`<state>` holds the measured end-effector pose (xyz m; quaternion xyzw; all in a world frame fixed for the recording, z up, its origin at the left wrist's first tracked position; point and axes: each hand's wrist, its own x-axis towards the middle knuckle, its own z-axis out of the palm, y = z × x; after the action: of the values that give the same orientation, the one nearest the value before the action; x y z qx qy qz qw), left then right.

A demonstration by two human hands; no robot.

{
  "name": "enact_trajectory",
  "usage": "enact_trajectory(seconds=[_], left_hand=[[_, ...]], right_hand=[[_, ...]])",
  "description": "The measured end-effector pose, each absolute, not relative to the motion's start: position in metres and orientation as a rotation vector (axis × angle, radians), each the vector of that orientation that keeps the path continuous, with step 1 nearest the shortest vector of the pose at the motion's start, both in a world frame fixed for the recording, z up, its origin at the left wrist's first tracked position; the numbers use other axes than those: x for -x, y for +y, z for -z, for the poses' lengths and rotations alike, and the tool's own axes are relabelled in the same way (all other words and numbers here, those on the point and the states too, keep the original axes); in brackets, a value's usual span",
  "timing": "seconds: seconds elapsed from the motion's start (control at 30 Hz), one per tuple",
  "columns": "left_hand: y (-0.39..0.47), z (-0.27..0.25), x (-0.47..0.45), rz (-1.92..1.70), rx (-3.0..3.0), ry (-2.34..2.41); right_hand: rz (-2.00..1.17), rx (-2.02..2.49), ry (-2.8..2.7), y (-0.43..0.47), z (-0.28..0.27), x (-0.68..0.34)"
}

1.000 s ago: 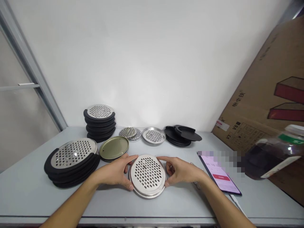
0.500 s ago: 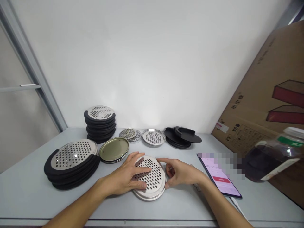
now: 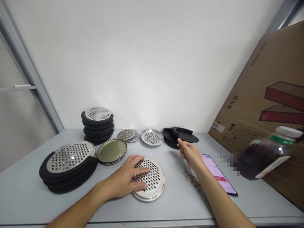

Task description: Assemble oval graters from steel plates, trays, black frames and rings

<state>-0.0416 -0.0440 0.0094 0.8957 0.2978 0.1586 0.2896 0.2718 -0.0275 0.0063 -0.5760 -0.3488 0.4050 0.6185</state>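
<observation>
My left hand (image 3: 127,175) lies with fingers spread over a round perforated metal plate (image 3: 154,177), pressing on its left part. This plate rests on the table on top of another silvery rim. My right hand (image 3: 191,153) is raised toward the back right, its fingers drawn together. Its fingertips overlap the near edge of a pile of black round holders (image 3: 187,136); whether they grip one I cannot tell. Under the right wrist lie some shiny metal clips or rings (image 3: 190,177), partly covered by the arm.
Black-rimmed perforated discs are stacked at left (image 3: 68,167) and back left (image 3: 98,126). Olive-coloured round lids (image 3: 112,151), loose perforated discs (image 3: 129,134) and a rimmed perforated plate (image 3: 152,138) stand behind. Right are a phone (image 3: 218,172), a jar of dark liquid (image 3: 258,158) and a cardboard box (image 3: 256,95).
My right hand has left the right edge of the metal plate and moved up and away to the black holders, uncovering the metal clips. My left hand stays on the plate.
</observation>
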Motion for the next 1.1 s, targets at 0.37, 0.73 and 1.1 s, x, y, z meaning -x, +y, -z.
enact_trajectory(seconds=[0.37, 0.73, 1.1], left_hand=[[-0.046, -0.010, 0.039, -0.503, -2.397, 0.814], [-0.044, -0.007, 0.039, -0.543, -2.427, 0.825], [-0.043, -0.011, 0.036, -0.764, -2.315, 0.861]], right_hand=[[-0.986, 1.228, -0.479, -0.009, 0.005, -0.293], [-0.865, 1.114, -0.498, -0.008, 0.002, -0.290], [-0.896, 1.034, -0.669, -0.040, -0.024, -0.264]])
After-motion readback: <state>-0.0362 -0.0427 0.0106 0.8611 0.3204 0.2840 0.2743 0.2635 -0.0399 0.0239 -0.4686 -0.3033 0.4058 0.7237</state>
